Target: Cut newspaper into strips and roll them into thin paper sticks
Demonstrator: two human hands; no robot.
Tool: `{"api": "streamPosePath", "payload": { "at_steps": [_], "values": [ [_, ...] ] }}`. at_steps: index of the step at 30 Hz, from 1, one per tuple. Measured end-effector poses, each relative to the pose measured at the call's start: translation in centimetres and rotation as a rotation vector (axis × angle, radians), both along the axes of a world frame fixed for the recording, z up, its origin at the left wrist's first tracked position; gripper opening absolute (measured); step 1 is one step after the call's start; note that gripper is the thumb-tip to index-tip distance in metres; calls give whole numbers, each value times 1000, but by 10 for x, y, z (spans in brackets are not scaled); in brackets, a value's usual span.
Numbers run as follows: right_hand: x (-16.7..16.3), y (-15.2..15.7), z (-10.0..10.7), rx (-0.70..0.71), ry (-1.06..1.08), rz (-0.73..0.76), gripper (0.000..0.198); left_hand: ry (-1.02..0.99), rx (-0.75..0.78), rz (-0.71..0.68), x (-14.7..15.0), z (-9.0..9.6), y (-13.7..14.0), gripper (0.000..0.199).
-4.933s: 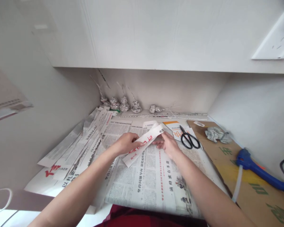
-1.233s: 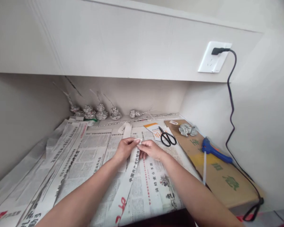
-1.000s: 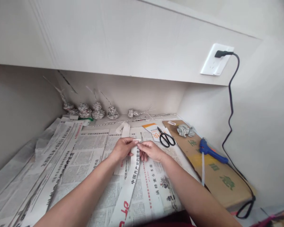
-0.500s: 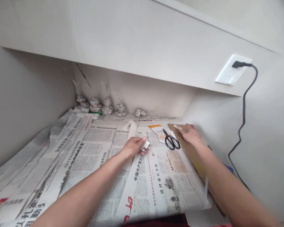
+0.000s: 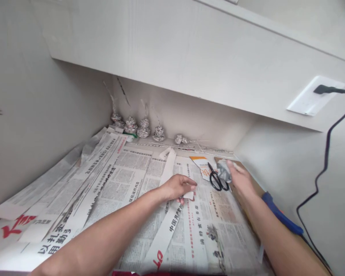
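My left hand [image 5: 178, 188] is closed over the newspapers in the middle, pinching a small white piece of paper [image 5: 189, 195]. Beneath it lies a long cut newspaper strip [image 5: 162, 237] with black and red print. At the right, my right hand [image 5: 239, 177] is closed on a crumpled grey-white wad [image 5: 224, 171]; whether it is paper, cloth or plastic I cannot tell. Just left of that hand, black-handled scissors [image 5: 219, 182] lie on the newspaper sheet [image 5: 201, 214], by an orange-and-white printed card [image 5: 200, 167].
Several coiled paper gourd shapes [image 5: 144, 128] stand along the back wall, one lying on its side [image 5: 181, 139]. Thin rolled paper sticks [image 5: 172, 147] lie before them. More newspaper strips [image 5: 103, 168] cover the left. Brown cardboard [image 5: 248, 207], a blue object [image 5: 280, 214] and a black cord [image 5: 324, 153] are at right.
My right hand has picked up the crumpled grey-white wad and drawn it inward beside the scissors. My left hand still pinches the paper piece. The view has swung left.
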State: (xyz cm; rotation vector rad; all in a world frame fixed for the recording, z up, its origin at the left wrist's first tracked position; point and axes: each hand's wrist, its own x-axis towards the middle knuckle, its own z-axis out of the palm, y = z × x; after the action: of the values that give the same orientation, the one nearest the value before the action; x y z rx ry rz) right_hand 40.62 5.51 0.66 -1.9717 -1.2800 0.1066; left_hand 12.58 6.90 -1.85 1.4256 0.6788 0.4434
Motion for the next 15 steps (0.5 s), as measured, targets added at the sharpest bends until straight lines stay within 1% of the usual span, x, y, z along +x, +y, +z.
{"api": "streamPosePath", "payload": {
  "at_steps": [1,2,3,5,6,7,9,11,12,14,15],
  "values": [
    [-21,-5,2,-27,24,58,59,-12,20,-30,-1,2,-2,60],
    [-43,-11,3,-58,51,155,53,-23,34,-58,-1,4,-4,62],
    [-65,-18,5,-46,62,304,47,-32,45,-73,-1,5,-7,62],
    [-102,-32,6,56,-18,531,35,-9,63,-73,0,8,-11,66],
    [-115,-37,6,87,-39,593,33,17,66,-65,1,8,-13,70],
    [-124,-41,5,80,-42,642,33,38,53,-52,2,7,-14,73],
    [-129,-45,1,38,-67,698,38,47,-5,-22,3,4,-15,76],
    [-124,-45,-5,11,-100,733,43,72,-27,11,4,1,-15,77],
    [-120,-45,-8,10,-113,745,44,115,-6,41,5,0,-15,76],
    [-112,-46,-10,1,-111,761,41,206,88,102,5,-2,-16,71],
    [-109,-47,-10,-7,-106,764,38,208,144,135,6,-2,-16,65]
  ]
}}
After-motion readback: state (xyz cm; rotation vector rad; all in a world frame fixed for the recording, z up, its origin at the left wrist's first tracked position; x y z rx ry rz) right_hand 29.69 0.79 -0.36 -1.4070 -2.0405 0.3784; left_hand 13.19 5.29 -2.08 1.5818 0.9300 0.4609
